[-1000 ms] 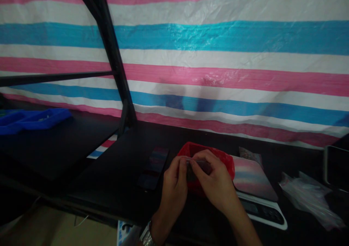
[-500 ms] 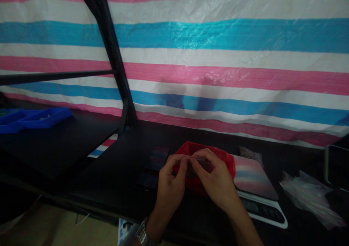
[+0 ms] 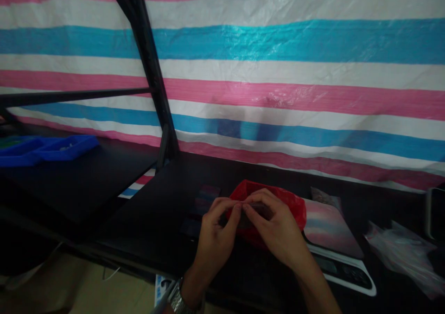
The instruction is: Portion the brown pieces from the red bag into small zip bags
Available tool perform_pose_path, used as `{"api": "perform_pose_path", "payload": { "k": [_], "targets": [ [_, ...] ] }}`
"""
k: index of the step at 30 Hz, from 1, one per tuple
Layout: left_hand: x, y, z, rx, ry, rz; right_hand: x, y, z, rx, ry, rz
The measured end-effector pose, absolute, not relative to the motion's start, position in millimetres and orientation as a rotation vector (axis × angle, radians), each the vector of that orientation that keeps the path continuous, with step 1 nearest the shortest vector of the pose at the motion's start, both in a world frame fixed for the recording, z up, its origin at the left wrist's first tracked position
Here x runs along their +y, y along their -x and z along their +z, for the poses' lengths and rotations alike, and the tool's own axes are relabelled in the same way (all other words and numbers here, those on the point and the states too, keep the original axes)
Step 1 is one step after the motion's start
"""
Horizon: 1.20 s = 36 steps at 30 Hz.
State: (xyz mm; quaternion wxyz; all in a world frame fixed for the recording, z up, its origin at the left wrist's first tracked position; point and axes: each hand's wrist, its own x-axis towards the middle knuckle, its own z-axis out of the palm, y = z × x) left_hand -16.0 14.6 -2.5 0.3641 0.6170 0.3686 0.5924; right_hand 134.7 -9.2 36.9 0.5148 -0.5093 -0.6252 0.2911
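A person's left hand and right hand come together above a black table, pinching a thin piece of clear plastic between thumbs and bent forefingers. The plastic lies right at the fingertips, its upper edge running from the spot where the two thumb tips nearly meet toward the inside of the right hand's curled fingers; its lower part is too dark and too covered to make out. Both hands are closed in a fine pinch on that edge, the left at one end and the right beside it, over the mouth of a red plastic bag (its rim gapes behind the knuckles).

A metal-banded watch circles the left wrist. Just beyond the right hand sits a white-edged scale, the red bag close against its near side, with a small packet of brownish contents behind it and a loose heap of clear bags farther right. A dark, glossy flat object rests beside the left hand. Blue trays stand well apart at far left, and striped sheeting hangs behind.
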Motion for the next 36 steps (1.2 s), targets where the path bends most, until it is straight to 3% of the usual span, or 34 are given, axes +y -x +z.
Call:
{"api": "perform_pose_path", "payload": {
  "k": [17,24,36],
  "targets": [
    [8,8,4,0.911,-1.931,1.711,-16,-161,57,-1.379,1.229,0.482],
    [8,4,2,1.144,-1.838,1.878,-16,-285,72,-0.784,1.416,-0.192],
    [-13,-19,1,0.869,-2.128,1.791,5,-329,16,-0.727,1.771,0.036]
  ]
}}
